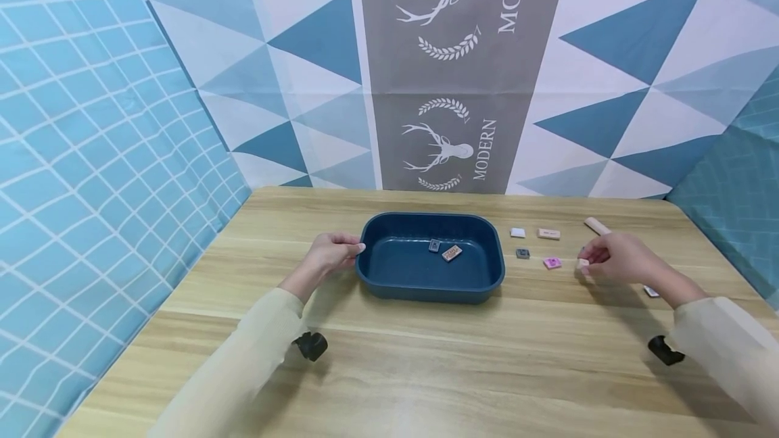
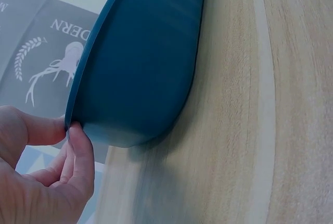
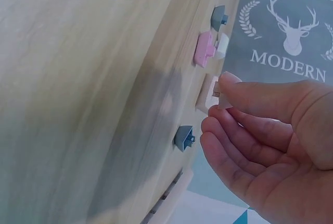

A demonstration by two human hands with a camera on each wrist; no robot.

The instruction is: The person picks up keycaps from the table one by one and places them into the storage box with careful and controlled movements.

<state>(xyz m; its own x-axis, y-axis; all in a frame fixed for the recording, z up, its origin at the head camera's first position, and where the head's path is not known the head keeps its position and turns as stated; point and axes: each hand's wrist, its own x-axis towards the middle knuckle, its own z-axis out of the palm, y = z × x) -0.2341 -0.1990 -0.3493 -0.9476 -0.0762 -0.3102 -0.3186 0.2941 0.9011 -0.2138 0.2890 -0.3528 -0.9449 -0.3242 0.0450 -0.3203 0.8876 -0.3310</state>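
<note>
My left hand (image 1: 333, 253) pinches the left rim of a dark blue basin (image 1: 426, 294), thumb on one side of the rim and fingers on the other in the left wrist view. Inside the basin lie a small grey keycap (image 1: 434, 245) and a longer peach keycap (image 1: 452, 253). Between thumb and fingertips, my right hand (image 1: 617, 259) holds a small pale keycap (image 3: 224, 101) just over the table. Close to that hand are a pink keycap (image 1: 552, 263), a dark blue-grey keycap (image 3: 184, 138) and a long pale spacebar keycap (image 1: 596, 225).
Right of the basin lie a white keycap (image 1: 517, 232), a grey keycap (image 1: 523, 253) and a wide peach keycap (image 1: 549, 234). Another light keycap (image 1: 651, 291) shows beside my right wrist. A patterned cloth (image 1: 322, 73) hangs behind the wooden table (image 1: 389, 363).
</note>
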